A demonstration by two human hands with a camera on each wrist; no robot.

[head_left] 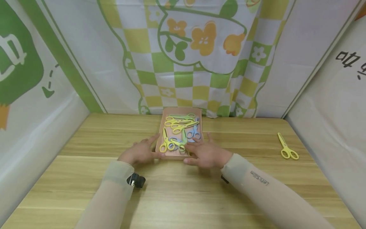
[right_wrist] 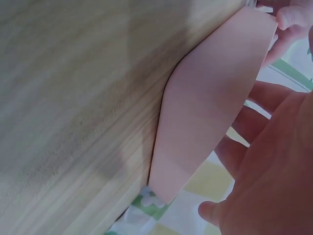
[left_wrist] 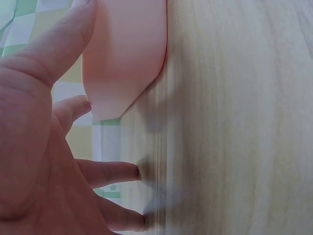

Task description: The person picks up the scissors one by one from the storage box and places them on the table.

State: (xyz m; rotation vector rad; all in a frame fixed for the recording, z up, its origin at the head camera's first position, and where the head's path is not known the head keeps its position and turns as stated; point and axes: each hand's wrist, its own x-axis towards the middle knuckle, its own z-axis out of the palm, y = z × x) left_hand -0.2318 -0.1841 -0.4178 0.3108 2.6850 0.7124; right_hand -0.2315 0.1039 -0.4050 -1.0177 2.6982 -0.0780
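A shallow pink tray (head_left: 175,157) stands at the back middle of the table. Several scissors lie jumbled inside it, among them yellow scissors (head_left: 166,139), green scissors (head_left: 184,136) and blue scissors (head_left: 195,129). My left hand (head_left: 142,152) is at the tray's front left corner, fingers spread; in the left wrist view its thumb and a fingertip meet the pink wall (left_wrist: 127,54). My right hand (head_left: 208,154) reaches over the front right corner, and in the right wrist view its extended fingers pass behind the rim of the pink wall (right_wrist: 210,93). Neither hand grips any scissors.
One pair of yellow scissors (head_left: 287,150) lies alone on the wooden table (head_left: 183,197), toward its right edge. Behind the tray hangs a green and yellow checked cloth (head_left: 186,79). White printed sheets (head_left: 331,105) flank the table on both sides.
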